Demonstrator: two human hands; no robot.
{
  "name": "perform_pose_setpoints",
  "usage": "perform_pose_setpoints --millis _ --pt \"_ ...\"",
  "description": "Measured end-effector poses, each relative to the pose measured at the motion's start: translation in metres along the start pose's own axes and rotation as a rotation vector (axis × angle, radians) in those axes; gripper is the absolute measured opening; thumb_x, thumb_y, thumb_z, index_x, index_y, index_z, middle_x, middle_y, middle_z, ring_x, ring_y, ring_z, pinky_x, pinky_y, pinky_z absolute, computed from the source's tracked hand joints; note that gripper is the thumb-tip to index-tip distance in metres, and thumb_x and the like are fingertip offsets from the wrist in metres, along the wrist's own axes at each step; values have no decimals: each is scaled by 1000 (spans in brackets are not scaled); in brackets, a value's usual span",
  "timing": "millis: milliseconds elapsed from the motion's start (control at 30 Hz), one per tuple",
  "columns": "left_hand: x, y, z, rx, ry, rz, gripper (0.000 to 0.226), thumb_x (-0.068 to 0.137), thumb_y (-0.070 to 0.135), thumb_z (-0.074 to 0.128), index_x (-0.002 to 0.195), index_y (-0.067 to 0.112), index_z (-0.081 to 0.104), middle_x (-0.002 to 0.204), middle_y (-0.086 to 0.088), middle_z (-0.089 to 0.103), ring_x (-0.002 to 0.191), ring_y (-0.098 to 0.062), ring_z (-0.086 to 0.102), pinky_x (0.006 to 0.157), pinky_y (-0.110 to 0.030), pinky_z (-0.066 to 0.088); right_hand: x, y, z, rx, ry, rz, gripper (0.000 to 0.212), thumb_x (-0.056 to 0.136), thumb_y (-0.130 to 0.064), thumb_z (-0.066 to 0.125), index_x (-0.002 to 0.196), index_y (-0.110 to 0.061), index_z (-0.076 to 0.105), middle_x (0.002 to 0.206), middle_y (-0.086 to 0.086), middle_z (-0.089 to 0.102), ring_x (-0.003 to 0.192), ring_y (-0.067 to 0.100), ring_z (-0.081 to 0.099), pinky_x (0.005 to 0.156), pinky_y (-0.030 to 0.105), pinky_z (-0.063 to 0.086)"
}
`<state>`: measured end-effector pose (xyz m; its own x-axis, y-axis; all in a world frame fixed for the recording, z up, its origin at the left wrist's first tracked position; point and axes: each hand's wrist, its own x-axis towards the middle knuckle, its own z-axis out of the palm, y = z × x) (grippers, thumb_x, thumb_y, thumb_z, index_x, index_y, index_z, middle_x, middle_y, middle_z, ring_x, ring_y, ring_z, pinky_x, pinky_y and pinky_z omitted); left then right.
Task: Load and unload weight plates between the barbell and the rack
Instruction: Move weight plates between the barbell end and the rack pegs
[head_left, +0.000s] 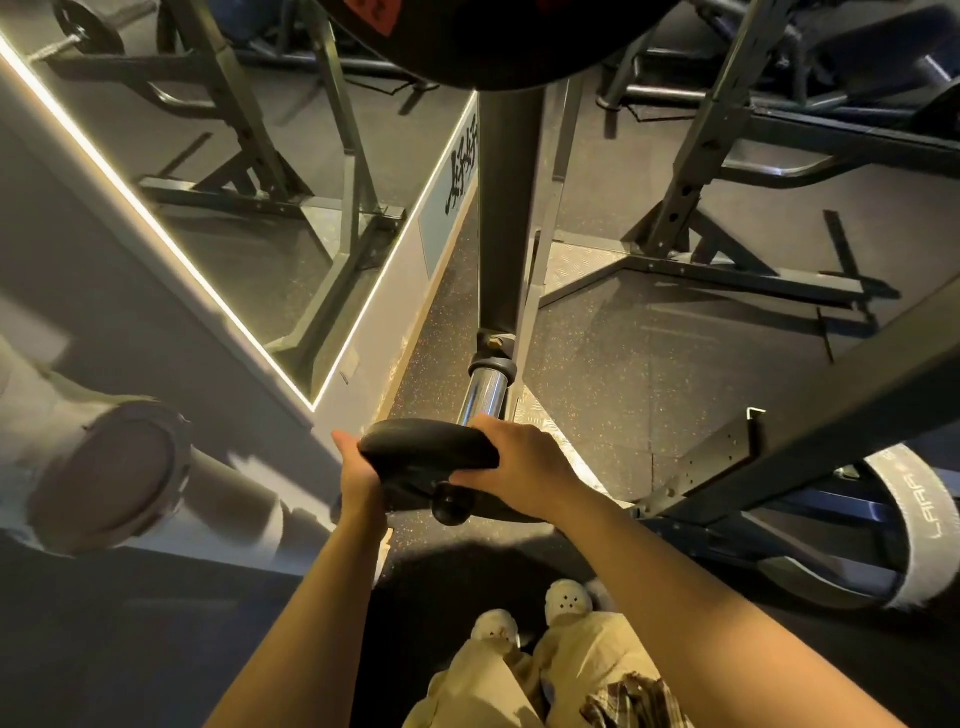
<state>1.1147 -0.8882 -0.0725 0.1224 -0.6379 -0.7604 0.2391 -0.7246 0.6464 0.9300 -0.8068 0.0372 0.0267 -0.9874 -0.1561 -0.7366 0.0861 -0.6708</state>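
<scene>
A small black weight plate (428, 451) sits on a chrome sleeve (480, 402) near its black end cap (453, 506). My left hand (358, 470) grips the plate's left rim. My right hand (519, 462) grips its right rim, fingers curled over the top edge. Further along the sleeve stands a dark upright post (506, 208). A large black plate with a red label (488, 36) hangs at the top of the view.
A wall mirror (218, 171) with a lit edge runs along the left. Rack frames (727, 156) stand on the speckled rubber floor ahead and right. A grey-rimmed plate (919, 525) leans at the right. My feet (535, 610) stand below.
</scene>
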Motion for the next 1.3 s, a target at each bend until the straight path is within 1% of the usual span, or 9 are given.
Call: perform_pose_setpoints --millis 100,233,367,600,733,933,1033,1200,1300 --pt "-34 11 6 30 -45 127 99 65 95 31 118 14 53 108 -13 61 105 -24 56 101 -44 39 -11 19 1 145 -14 44 49 85 -39 70 127 -23 52 121 -3 62 110 17 58 96 30 49" --pt "-73 15 23 341 -6 659 46 87 60 28 89 20 49 85 -8 49 82 -21 49 83 -45 46 -31 48 2 322 -80 133 47 83 -29 74 124 -29 50 113 -14 56 114 14 54 92 17 45" --pt "-79 5 25 756 125 1048 48 92 56 13 98 25 49 103 3 53 100 -16 46 96 -42 39 -27 34 -5 206 -103 134 47 81 -36 74 121 -23 52 111 -7 57 105 13 56 81 13 43" --pt "-84 2 25 848 75 1241 52 98 48 16 97 16 57 102 -3 59 101 -19 51 95 -38 37 23 -12 -3 -183 -108 126 53 75 -37 77 116 -16 51 113 6 60 96 21 61 83 32 54" --pt "-66 10 9 652 26 1092 26 101 34 33 105 20 54 105 3 55 98 -13 50 90 -18 36 15 -5 1 -104 -100 166 57 78 -46 73 123 -16 54 117 5 63 100 21 61 82 28 50" --pt "-45 30 -10 296 -70 411 33 104 39 29 96 20 55 98 -1 56 91 -13 52 102 -43 39 10 5 -2 48 -141 136 44 82 -34 72 121 -20 59 113 2 66 97 17 61 84 28 52" --pt "-36 35 -13 297 -100 371 25 101 41 37 106 21 51 113 -5 51 103 -21 49 106 -48 36 0 17 1 158 -144 184 40 82 -24 71 120 -20 59 108 0 64 98 16 60 84 24 52" --pt "-34 44 -5 432 -336 424 39 99 48 40 84 13 50 75 -1 63 76 -13 61 78 -31 44 -20 45 6 288 -152 293 35 82 -17 70 114 -21 58 103 -3 60 98 12 56 75 11 44" --pt "-21 48 -2 487 -390 439 50 78 61 64 92 14 55 88 0 67 90 -20 65 86 -38 53 -29 55 11 295 -128 348 32 82 -17 70 110 -24 57 101 -3 61 93 8 55 72 10 41"
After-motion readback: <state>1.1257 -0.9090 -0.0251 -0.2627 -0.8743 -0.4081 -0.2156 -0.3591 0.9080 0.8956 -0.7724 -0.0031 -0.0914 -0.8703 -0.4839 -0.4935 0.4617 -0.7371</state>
